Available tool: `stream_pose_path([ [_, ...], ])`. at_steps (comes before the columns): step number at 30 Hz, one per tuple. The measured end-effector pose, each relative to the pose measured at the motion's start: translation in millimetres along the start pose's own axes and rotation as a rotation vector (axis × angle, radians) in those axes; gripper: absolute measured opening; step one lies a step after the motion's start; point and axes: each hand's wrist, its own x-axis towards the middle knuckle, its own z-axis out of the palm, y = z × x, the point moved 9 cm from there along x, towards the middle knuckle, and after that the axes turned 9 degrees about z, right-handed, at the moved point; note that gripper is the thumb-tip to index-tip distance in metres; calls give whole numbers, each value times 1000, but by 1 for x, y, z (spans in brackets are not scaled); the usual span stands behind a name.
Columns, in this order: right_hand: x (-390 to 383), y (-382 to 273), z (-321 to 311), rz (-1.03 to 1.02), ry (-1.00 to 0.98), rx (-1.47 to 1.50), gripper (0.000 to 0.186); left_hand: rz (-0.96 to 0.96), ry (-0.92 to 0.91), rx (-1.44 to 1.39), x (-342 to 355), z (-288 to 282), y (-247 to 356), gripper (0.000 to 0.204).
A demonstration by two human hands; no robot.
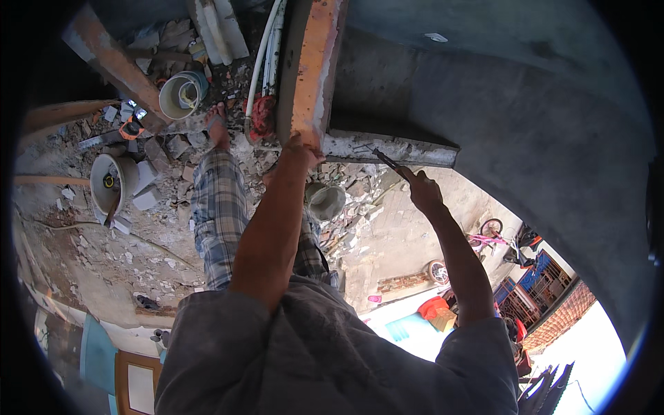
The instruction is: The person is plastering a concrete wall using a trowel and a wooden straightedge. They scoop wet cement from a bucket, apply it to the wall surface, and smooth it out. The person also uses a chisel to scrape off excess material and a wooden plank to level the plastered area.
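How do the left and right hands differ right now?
The left hand is against the lower end of the orange board; the right hand grips a dark-handled tool. In the picture, the left hand sits higher, the right hand farther right. Both are bare.

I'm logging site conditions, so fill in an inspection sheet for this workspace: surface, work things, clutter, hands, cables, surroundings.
Surface: rough grey ledge, meeting an orange beam.
Work things: slim dark-handled tool, its tip against or just over the ledge; contact unclear.
Clutter: rubble strewn underfoot; three buckets among it.
Hands: left hand at the beam's near end; right hand gripping the tool.
Cables: thin pale line across the ground, cable or hose unclear.
Surroundings: pink bicycle at right.
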Motion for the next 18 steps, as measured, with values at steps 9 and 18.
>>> stream_pose_path([
  [9, -3, 49, 37, 294, 13, 19, 77, 169, -141, 198, -46, 13, 4, 70],
  [18, -27, 35, 5, 509, -185, 458, 70, 965, -328, 1141, -131, 51, 37, 29],
])
